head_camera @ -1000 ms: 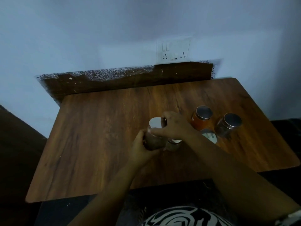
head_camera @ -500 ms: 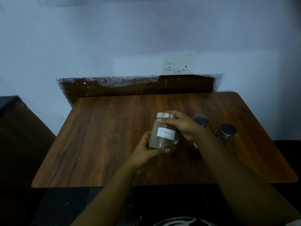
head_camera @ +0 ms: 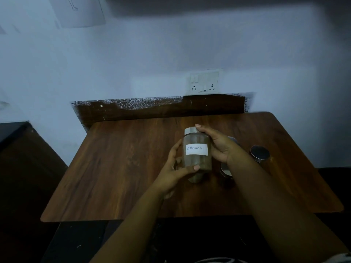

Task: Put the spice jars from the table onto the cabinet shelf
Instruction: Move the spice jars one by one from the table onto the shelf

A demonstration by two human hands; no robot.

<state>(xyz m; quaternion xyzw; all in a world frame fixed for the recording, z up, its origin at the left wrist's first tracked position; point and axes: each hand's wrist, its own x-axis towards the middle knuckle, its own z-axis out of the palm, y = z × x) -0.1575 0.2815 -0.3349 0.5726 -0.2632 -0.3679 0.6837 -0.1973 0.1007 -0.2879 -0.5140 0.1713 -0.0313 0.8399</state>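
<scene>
Here a glass spice jar (head_camera: pixel 197 149) with a metal lid and a handwritten white label reading "Cinnamon" is held up above the wooden table (head_camera: pixel 117 168), clear of its surface, roughly over the middle of the near half. It is kept upright, tipped only a little, with the label turned toward the camera, presumably so that the contents can be read before it is carried off.

The jar is gripped from both sides. The left hand (head_camera: pixel 174 168) is cupped round its lower left part, the thumb laid across the front near the base, apparently to bear the weight. The right hand (head_camera: pixel 218 147) is curled round the upper right side, fingertips reaching the lid, which seems to steady the top.

Another jar (head_camera: pixel 195 178) is partly seen just below and behind the held one. To the right, two lidded jars are partly hidden behind the right wrist: one (head_camera: pixel 226 169) nearer and one (head_camera: pixel 234 140) farther. A dark-lidded jar (head_camera: pixel 259 153) stands alone farther right. All four appear to rest on the table, so most of the task is judged undone.

No cabinet shelf can be made out for certain; a dark band crosses the top of the view, but what it is cannot be told. A switch and socket plate (head_camera: pixel 204 82) is fixed to the far wall.
</scene>
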